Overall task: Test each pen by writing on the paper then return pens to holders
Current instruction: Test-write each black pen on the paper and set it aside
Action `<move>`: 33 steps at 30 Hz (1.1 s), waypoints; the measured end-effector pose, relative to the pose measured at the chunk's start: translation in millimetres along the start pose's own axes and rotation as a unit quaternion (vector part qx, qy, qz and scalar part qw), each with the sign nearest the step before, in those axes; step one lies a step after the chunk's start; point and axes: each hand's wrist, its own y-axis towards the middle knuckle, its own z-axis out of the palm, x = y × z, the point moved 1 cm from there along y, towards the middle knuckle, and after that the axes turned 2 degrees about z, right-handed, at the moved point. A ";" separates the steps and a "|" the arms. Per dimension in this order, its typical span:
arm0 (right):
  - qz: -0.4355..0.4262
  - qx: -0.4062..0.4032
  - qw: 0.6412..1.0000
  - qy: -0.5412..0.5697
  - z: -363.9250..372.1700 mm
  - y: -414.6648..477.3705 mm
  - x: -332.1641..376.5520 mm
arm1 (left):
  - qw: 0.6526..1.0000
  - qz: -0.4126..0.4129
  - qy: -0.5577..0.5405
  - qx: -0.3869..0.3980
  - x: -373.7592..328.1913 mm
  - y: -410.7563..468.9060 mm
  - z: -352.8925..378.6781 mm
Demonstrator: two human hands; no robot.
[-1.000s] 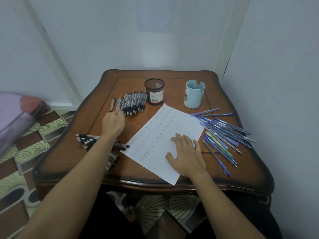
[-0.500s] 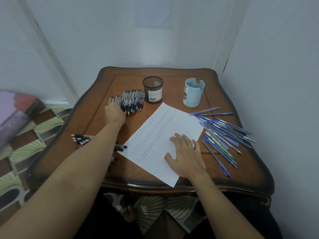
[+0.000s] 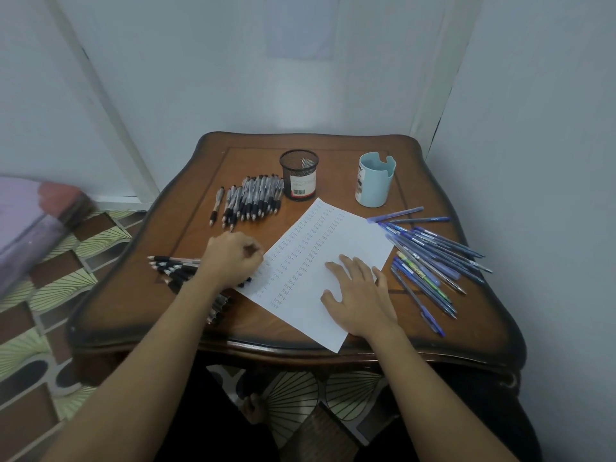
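On the table (image 3: pixel 133 295) the paper (image 3: pixel 320 241) lies in the middle, the mesh pen holder (image 3: pixel 299 175) and the cup holder (image 3: pixel 375 181) stand behind it, the row of pens (image 3: pixel 253 201) lies left of the mesh pen holder, and the left pen pile (image 3: pixel 170 265) and right pen pile (image 3: pixel 430 255) flank the paper.

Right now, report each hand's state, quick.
Left hand: fingers curled at the left edge of the paper; whether they hold anything cannot be told.
Right hand: open, resting flat on the paper.
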 end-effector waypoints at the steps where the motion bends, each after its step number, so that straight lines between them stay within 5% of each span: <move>1: 0.000 0.000 1.000 0.001 -0.2 -0.2 0.4 | 1.000 -0.006 0.013 0.015 -0.9 -8.0 -0.7; 6: 0.002 -0.001 1.000 -0.002 0.5 0.3 0.8 | 0.994 -0.047 0.056 0.076 4.6 -38.2 -1.7; 19: -0.001 0.005 1.000 0.023 0.0 -0.3 -0.4 | 0.995 -0.068 0.067 -0.027 -1.1 -28.1 6.0; 26: -0.034 0.007 0.999 0.003 -2.5 -2.9 9.9 | 0.996 0.013 -0.001 -0.091 -15.3 -10.2 14.2; 33: -0.073 -0.021 0.997 -0.020 2.2 -5.6 28.4 | 0.994 0.062 -0.057 -0.071 -35.9 0.0 23.0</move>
